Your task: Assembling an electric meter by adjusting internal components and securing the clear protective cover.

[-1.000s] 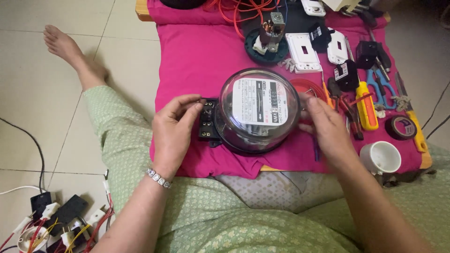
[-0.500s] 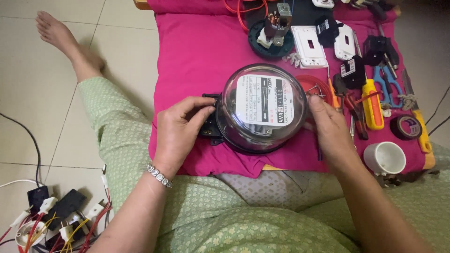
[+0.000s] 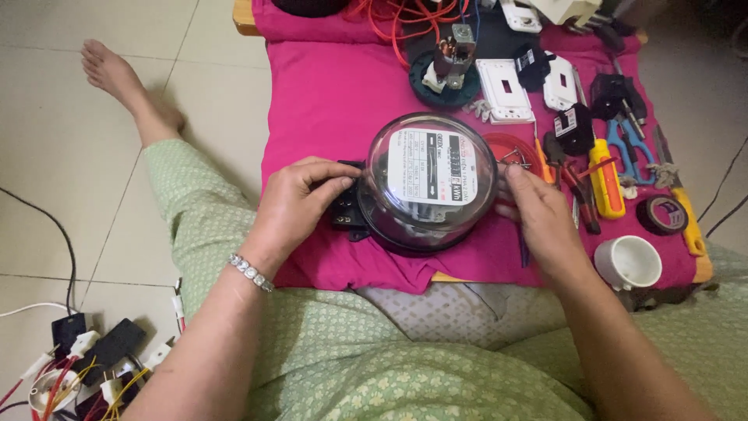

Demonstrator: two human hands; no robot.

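Observation:
A round electric meter [image 3: 430, 181] with a clear glass dome and a black base lies on a pink cloth [image 3: 335, 101] over a low board. My left hand [image 3: 300, 199] grips its left side, fingers pinching at the black terminal block [image 3: 344, 209]. My right hand [image 3: 538, 210] holds the meter's right edge. A small red dish [image 3: 510, 148] with metal bits sits just behind my right hand.
To the right lie a yellow screwdriver [image 3: 604, 178], blue pliers [image 3: 631, 148], a tape roll [image 3: 661, 214], a white cup [image 3: 628, 263], white switch plates [image 3: 505, 90] and black parts. Orange wire [image 3: 389, 12] lies at the back. Plugs and wires [image 3: 78, 366] lie on the tiled floor at left.
The view has shifted slightly; both hands stay on the meter, the left fingers working a little at the terminal block.

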